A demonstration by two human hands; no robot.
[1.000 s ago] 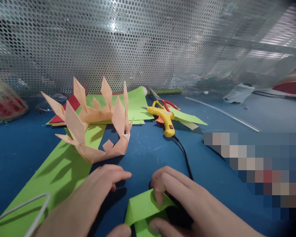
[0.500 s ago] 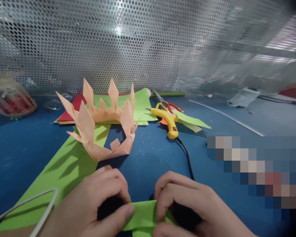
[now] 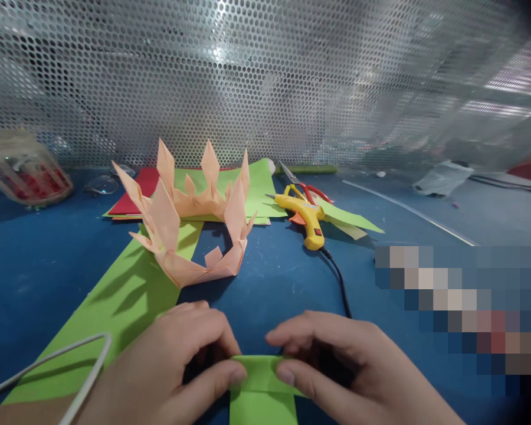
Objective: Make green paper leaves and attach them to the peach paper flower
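Note:
A small green paper piece (image 3: 262,391) lies folded on the blue table at the bottom centre. My left hand (image 3: 172,366) grips its left edge, thumb pressed on the top fold. My right hand (image 3: 336,366) grips the right edge, its thumb meeting the left thumb on the fold. Behind the hands stands a pale orange folded-paper crown (image 3: 190,227) with several pointed spikes, resting partly on a long green sheet (image 3: 115,307).
A yellow glue gun (image 3: 304,217) with a black cord (image 3: 338,282) lies at centre right, red-handled scissors (image 3: 305,186) behind it. Green and red sheets (image 3: 137,189) lie at the back. A white cable (image 3: 66,378) loops at bottom left. A perforated metal wall (image 3: 265,82) closes the back.
The green piece went from a raised, open fold to a flat one. My left hand came onto it, and both thumbs now press along its top edge.

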